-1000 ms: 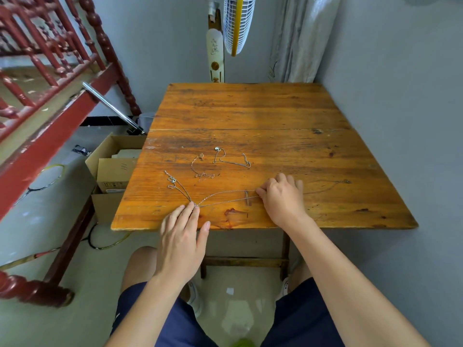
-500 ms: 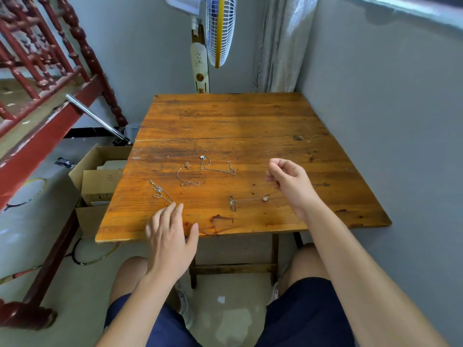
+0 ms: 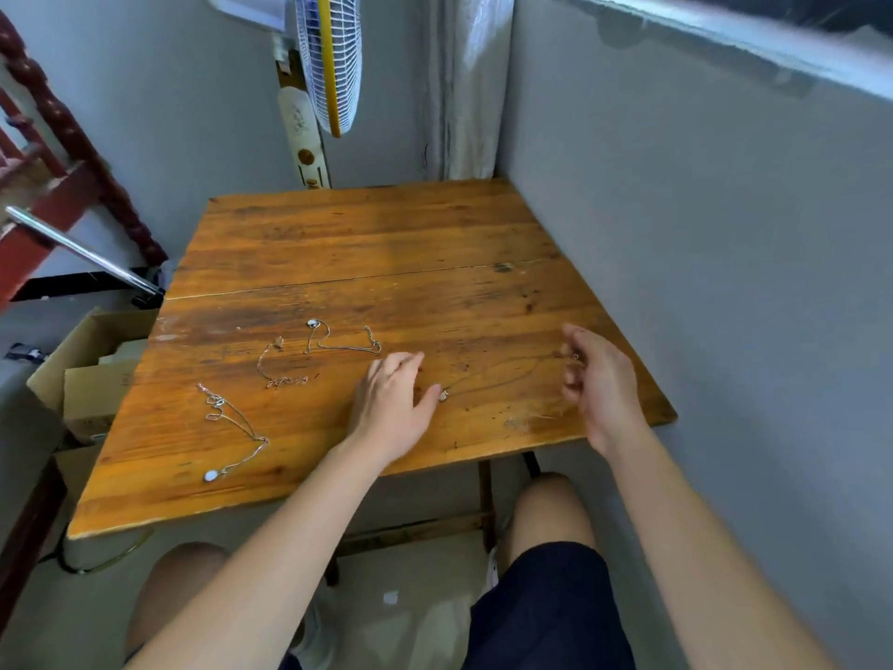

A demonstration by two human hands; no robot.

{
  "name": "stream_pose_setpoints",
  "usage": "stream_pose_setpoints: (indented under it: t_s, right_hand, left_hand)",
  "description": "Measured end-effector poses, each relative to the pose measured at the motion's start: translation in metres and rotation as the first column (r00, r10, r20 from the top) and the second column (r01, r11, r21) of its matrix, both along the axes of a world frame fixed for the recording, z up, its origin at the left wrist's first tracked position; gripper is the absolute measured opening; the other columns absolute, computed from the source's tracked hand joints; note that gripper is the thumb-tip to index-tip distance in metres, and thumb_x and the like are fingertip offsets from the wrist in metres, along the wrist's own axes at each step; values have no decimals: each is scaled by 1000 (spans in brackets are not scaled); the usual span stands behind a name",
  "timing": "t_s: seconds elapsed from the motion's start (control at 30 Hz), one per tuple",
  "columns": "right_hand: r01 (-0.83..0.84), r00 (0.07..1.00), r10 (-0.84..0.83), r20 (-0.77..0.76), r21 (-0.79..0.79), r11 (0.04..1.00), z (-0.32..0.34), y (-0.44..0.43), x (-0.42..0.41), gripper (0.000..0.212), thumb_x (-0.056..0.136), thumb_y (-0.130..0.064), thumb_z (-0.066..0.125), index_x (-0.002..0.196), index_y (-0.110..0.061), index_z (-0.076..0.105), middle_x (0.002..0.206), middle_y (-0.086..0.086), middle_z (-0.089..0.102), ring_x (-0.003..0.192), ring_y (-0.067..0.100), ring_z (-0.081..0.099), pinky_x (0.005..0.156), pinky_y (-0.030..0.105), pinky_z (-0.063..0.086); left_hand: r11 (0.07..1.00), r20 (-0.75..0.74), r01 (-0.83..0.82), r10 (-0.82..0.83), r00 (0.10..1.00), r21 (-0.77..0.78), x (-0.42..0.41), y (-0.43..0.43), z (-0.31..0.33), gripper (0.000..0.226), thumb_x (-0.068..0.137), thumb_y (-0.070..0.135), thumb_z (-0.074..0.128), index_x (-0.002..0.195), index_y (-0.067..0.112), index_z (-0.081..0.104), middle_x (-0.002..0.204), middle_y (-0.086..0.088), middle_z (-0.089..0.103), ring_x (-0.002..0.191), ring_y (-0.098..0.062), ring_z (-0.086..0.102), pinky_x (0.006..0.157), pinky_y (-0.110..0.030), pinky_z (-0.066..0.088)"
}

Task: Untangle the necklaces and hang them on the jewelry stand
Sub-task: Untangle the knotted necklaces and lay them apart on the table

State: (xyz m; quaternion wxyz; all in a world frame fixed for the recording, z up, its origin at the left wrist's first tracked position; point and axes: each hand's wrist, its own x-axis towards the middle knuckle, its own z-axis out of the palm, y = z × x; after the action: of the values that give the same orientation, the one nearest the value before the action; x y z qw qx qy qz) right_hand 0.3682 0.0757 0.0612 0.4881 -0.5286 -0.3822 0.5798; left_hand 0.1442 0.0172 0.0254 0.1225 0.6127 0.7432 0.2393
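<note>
Raising the thin chain [image 3: 512, 367] slowly by its end seems wisest, so its small pendant [image 3: 443, 394] trails free without snagging. The right hand [image 3: 599, 384], fingers curled, pinches that end at the table's [image 3: 367, 234] three o'clock, while the left hand [image 3: 391, 403] lies flat and holds nothing, thumb just beside the pendant. Three other necklaces [image 3: 237, 423] lie apart, fine and pale, from eight to ten o'clock.

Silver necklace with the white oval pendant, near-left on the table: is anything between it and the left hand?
Nothing visible. Only bare wooden table lies between the left hand and the silver necklace with the white oval pendant; the rose-gold chain lies farther back, off that path.
</note>
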Motion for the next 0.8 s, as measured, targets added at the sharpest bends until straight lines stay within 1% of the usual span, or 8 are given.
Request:
stream_pose_setpoints:
  t_s: [0.07,0.13,0.3,0.47,0.57,0.63,0.73,0.8]
  right_hand:
    - [7,991,0,135,-46,999,-17,5,11,23,102,-25,51,119,-24,66,86,-3,61,60,8,47,52,22,39]
    - [33,976,-19,219,-60,998,-34,10,18,23,102,-20,51,118,-23,67,77,-2,59,60,8,49,52,21,42]
    - [85,961,-77,266,-17,996,-51,18,23,19,101,-21,55,111,-28,68,70,-2,60,57,7,52,53,22,45]
    - [38,905,-46,424,28,999,-61,27,20,18,99,-28,55,107,-33,70,100,-4,70,91,16,62,88,39,53]
    - [30,811,-58,582,59,998,-59,27,12,23,100,-32,53,113,-31,71,112,-10,68,104,14,61,94,37,52]
    - [21,731,-78,678,91,996,-57,24,7,26,101,-33,50,119,-31,69,116,-11,68,100,10,59,86,31,50]
    - [-83,620,-18,784,89,993,-53,21,-3,27,102,-35,46,120,-35,66,104,-13,67,80,7,55,58,23,38]
    - [-161,568,30,822,75,984,-52,18,-15,27,102,-39,45,119,-38,65,101,-10,70,80,11,60,52,23,36]
  left_hand:
    - [998,-2,68,-68,998,-6,14,18,-1,56,97,40,52,146,15,41,146,0,43,135,-19,35,111,-37,32]
    - [991,0,134,-134,991,-10,25,36,-1,56,97,38,53,147,14,40,145,-3,43,135,-21,35,111,-37,32]
    - [966,-65,256,-253,965,34,48,80,-7,43,96,35,57,135,19,56,119,-4,57,113,-22,48,96,-37,45]
    - [960,-88,252,-242,966,121,62,99,-16,27,90,41,63,111,29,72,91,7,54,90,-15,45,77,-33,41]
    - [955,-118,255,-238,964,154,61,96,-18,19,93,34,61,103,23,74,88,7,55,88,-15,49,74,-31,42]
    - [959,-161,253,-232,959,128,56,89,-19,19,96,28,56,103,17,71,95,2,58,92,-18,52,75,-32,44]
    - [984,-155,168,-157,975,59,35,72,-20,18,98,24,53,103,13,67,102,-3,58,100,-22,51,80,-35,43]
    - [992,-117,127,-124,985,24,16,54,-19,17,98,22,53,101,12,66,101,-2,56,101,-21,51,84,-34,42]
